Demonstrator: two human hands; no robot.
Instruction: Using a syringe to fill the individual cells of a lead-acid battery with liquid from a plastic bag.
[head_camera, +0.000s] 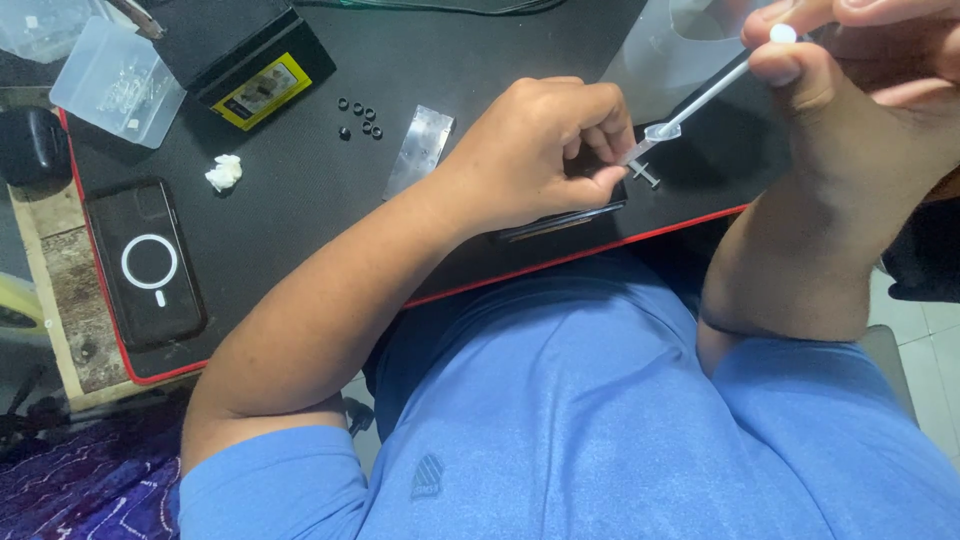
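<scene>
The left hand (545, 150) is pinching, fingers together, a flat black device (560, 222) to steady it, while the right hand (850, 70), fingers clamped, is angling a slim white syringe (700, 100) toward it.

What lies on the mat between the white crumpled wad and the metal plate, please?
In the head view, a cluster of small black rings lies between the white wad and the metal plate; otherwise the black mat is bare.

Just a plain blue short-sleeved t-shirt (600, 420) here, soft knit fabric, with a small dark logo patch (428, 476) low on the front (forearms bare, no watch).
</scene>
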